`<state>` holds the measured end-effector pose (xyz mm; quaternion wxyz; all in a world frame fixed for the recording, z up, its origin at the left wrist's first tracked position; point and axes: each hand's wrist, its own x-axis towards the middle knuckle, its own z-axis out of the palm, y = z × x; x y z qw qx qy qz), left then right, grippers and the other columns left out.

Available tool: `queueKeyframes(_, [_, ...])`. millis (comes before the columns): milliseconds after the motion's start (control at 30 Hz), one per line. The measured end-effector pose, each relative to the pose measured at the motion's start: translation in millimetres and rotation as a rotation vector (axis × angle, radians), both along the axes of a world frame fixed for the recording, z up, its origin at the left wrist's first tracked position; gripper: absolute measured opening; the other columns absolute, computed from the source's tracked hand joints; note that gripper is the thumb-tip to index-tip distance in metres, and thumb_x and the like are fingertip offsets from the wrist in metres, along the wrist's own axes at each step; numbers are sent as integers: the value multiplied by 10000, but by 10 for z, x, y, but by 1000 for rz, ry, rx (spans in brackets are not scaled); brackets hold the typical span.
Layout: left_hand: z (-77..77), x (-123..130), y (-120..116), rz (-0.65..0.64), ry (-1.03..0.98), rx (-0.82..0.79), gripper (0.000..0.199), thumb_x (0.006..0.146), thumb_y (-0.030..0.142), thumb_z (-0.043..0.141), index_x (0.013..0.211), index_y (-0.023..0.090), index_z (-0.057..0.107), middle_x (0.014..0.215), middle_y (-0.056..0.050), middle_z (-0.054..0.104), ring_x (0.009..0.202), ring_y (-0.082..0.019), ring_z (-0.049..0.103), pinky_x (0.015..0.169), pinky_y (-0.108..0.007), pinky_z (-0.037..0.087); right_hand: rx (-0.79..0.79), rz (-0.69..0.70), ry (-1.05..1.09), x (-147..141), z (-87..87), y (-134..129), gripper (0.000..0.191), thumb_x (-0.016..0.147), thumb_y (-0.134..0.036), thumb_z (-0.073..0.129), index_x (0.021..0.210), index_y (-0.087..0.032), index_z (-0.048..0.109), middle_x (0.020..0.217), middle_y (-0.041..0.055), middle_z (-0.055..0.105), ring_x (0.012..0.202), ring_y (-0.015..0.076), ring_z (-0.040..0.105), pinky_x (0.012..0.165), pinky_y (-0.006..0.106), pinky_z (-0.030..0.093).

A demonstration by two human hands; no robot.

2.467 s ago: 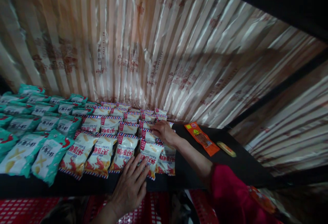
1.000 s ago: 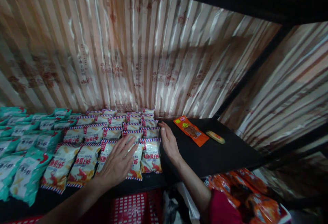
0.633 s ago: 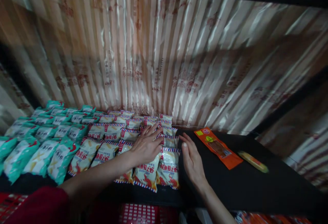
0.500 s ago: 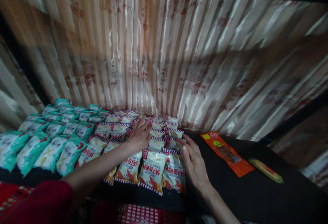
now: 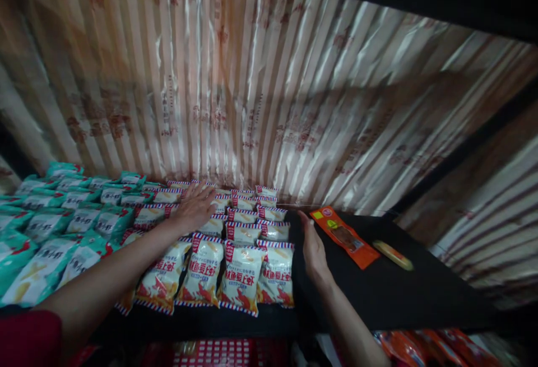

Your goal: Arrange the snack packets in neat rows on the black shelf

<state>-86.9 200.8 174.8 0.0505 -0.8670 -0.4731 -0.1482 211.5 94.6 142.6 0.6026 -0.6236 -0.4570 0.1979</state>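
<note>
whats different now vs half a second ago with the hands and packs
The left hand has moved left across the white snack packs; the right hand has drawn away from their right edge, leaving a gap. The teal packs, orange packet and yellow packet lie as before.

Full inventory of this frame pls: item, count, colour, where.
white packets: many, white with red print, rows mid-shelf
teal packets: many, teal and white, left
orange packet: 1, orange, right of the white packets
wrapped stick: 1, yellowish, right of the orange packet
shelf: 1, black, under these
backing sheet: count unclear, striped pale and brown, behind
basket: at least 1, red, below shelf
lower packets: several, orange, bottom right
sleeve: 1, dark red, bottom left
left grip: 1, bare, over white packets, contact unclear
right grip: 1, bare, beside white packets, holding nothing
</note>
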Motion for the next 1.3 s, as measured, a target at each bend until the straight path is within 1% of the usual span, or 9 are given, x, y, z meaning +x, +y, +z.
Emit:
queueKeyframes(67, [127, 239, -68, -115, -19, -39, 480, 921, 412, 273, 1329, 205, 418, 1444, -64, 360, 1389, -249, 130, 1109, -485, 120, -57, 15, 111, 132, -112, 52, 714, 806, -691, 333, 1337, -225, 436, 1437, 37, 381, 1352, 237, 274, 1131, 422, 162])
queueKeyframes(167, [242, 655, -252, -323, -42, -147, 489, 920, 477, 259, 1340, 265, 390, 1470, -28, 308, 1385, -239, 155, 1098, -489, 179, -122, 87, 266, 136, -210, 118, 742, 803, -705, 316, 1350, -213, 419, 1427, 40, 390, 1342, 250, 294, 1118, 434, 199])
queueKeyframes(267, [252, 986, -453, -475, -23, -201, 522, 889, 534, 312, 1333, 273, 394, 1469, -49, 306, 1372, -251, 207, 1081, -502, 214, -134, 195, 319, 10, -228, 154, 690, 829, -690, 269, 1327, -248, 452, 1390, 20, 444, 1284, 249, 400, 1062, 429, 328])
queueKeyframes(400, [200, 1152, -599, -588, 13, -150, 485, 849, 545, 397, 1241, 278, 497, 1419, -44, 401, 1349, -264, 266, 1085, -513, 183, -99, 321, 345, -95, -215, 169, 641, 858, -659, 238, 1312, -264, 460, 1348, 14, 499, 1250, 222, 449, 1059, 421, 333])
queueKeyframes(567, [177, 1119, -575, -584, 52, -145, 460, 846, 520, 425, 1225, 274, 512, 1364, -40, 473, 1300, -245, 356, 1084, -471, 202, -78, 326, 359, -27, -258, 196, 656, 858, -658, 246, 1308, -235, 466, 1366, 29, 478, 1262, 212, 433, 1078, 409, 305])
queueKeyframes(800, [117, 1200, -371, -458, 1, -168, 471, 889, 506, 345, 1281, 271, 458, 1464, -47, 323, 1371, -257, 206, 1089, -507, 168, -146, 172, 402, 181, -294, 432, 726, 836, -685, 251, 1323, -189, 460, 1388, 83, 440, 1295, 241, 383, 1081, 432, 282])
queueKeyframes(900, [71, 1238, -277, -398, 3, -183, 485, 898, 511, 315, 1281, 252, 462, 1453, -72, 341, 1359, -260, 241, 1080, -504, 190, -174, 237, 412, 168, -258, 524, 691, 845, -673, 243, 1290, -212, 502, 1334, 59, 510, 1251, 242, 446, 1043, 416, 350])
queueKeyframes(1100, [20, 1179, -146, -409, 48, -139, 481, 907, 502, 281, 1273, 252, 466, 1432, -79, 378, 1331, -253, 303, 1066, -485, 218, -189, 412, 438, 96, -224, 591, 654, 852, -665, 232, 1238, -247, 554, 1168, 37, 644, 1135, 251, 559, 945, 408, 450])
queueKeyframes(1300, [-35, 1140, 68, -313, 16, -93, 457, 915, 478, 253, 1276, 278, 448, 1416, -38, 410, 1333, -233, 292, 1067, -476, 204, -201, 238, 408, 285, -278, 738, 656, 846, -663, 262, 1249, -222, 534, 1331, 54, 515, 1261, 235, 433, 1053, 431, 329])
